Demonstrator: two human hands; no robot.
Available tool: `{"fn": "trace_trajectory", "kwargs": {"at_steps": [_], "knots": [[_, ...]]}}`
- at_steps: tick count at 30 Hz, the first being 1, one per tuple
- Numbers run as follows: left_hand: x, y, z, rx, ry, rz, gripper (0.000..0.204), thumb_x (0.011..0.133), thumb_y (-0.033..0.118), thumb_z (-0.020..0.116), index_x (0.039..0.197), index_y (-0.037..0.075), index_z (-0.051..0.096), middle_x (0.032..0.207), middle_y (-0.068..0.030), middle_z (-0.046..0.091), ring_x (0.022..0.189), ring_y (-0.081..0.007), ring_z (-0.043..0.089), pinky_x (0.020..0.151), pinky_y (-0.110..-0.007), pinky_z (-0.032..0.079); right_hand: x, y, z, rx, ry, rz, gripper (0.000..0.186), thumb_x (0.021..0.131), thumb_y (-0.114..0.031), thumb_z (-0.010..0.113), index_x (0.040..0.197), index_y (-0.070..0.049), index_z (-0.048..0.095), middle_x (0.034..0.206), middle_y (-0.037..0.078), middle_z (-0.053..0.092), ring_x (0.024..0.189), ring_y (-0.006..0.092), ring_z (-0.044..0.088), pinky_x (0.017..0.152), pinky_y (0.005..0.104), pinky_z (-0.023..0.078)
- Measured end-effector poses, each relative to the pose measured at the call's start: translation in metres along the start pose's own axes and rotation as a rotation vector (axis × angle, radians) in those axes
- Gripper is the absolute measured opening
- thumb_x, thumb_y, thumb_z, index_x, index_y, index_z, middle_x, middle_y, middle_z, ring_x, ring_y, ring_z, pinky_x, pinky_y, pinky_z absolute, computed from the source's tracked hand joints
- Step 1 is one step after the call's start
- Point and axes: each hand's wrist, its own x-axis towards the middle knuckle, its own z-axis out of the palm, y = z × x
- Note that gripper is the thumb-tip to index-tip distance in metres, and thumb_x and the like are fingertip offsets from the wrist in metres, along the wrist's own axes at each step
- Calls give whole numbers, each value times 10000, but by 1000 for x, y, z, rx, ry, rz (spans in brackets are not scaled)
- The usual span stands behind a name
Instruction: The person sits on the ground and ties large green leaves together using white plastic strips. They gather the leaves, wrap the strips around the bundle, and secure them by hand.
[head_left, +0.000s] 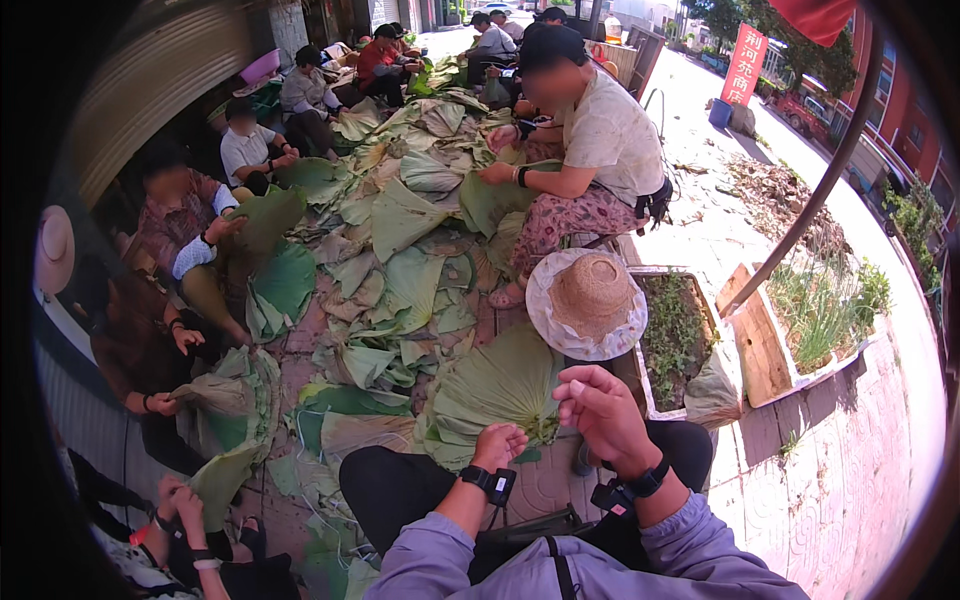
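Note:
My left hand is held low over my lap, its fingers curled together. Raised a little higher beside it, my right hand has its fingers bent toward the thumb in a loose pinch. Whatever either hand holds, if anything, is too small to make out. Just beyond my hands lies a pile of large green dried lotus leaves with ribs fanning from the stem end. A black strap with a small dark box sits on each of my wrists.
More lotus leaves cover the paving between two rows of seated people. A straw hat lies ahead of my right hand, by a planter box. A second planter and a slanting pole stand farther right. Co-workers handle leaves at left.

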Motion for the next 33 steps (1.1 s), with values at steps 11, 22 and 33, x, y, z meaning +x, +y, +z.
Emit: {"fn": "trace_trajectory", "kwargs": {"at_steps": [11,22,33], "knots": [[21,-54,-41,-45,77,14,146,910,182,644,1015,85,612,832,-33,674,677,-148,678,568,-277,535,-8,-43,144,212,-402,-99,287,988,-40,550,1256,61,550,1041,165,683,808,187,659,758,324,545],[-3,-38,-17,87,142,-6,96,903,118,625,991,82,631,835,-42,667,677,-150,678,536,-256,515,132,115,-10,-88,166,202,104,948,-72,597,1052,-64,609,929,61,678,736,141,630,654,292,522],[21,-36,-37,173,311,-94,120,927,118,620,1042,84,611,900,-46,677,753,-165,689,643,-283,548,124,282,-211,-71,514,608,284,913,-59,480,653,-140,404,583,-33,348,476,124,347,448,302,260]]}}
